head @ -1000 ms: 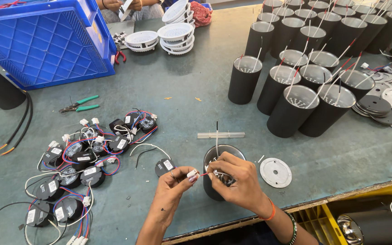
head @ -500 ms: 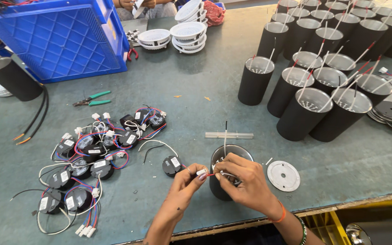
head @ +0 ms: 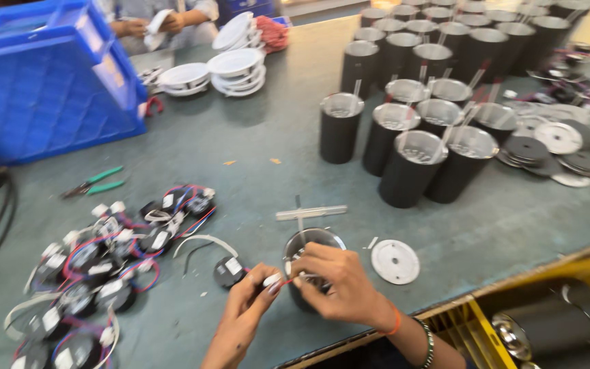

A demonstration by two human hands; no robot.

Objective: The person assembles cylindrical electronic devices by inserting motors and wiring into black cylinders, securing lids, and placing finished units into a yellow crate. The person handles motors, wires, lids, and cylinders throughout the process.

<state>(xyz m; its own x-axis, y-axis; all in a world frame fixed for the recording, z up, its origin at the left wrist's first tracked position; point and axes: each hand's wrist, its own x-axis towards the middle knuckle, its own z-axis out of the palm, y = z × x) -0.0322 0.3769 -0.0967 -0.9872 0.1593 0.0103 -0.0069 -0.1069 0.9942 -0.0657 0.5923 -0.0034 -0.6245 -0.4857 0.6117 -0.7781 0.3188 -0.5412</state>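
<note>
A black cylinder housing (head: 312, 242) stands open-topped near the table's front edge. My right hand (head: 339, 281) rests over its rim and pinches thin wires at its mouth. My left hand (head: 248, 304) pinches a small white connector (head: 272, 279) on red wire right beside it. A small black round module (head: 227, 271) lies on the table just left of my left hand. A thin clear strip (head: 310, 213) lies behind the housing.
A pile of black wired modules (head: 97, 260) lies at left. Many black cylinders (head: 418, 89) stand at back right, with flat discs (head: 558, 140) beyond. A white disc (head: 395, 261), green pliers (head: 93, 183), a blue crate (head: 42, 82), stacked white rings (head: 230, 68). Another person's hands (head: 151, 24) work at the far edge.
The view has shifted slightly, so everything sits a little further right and lower. Both hands stay at the housing's mouth, still working the wires and connector.
</note>
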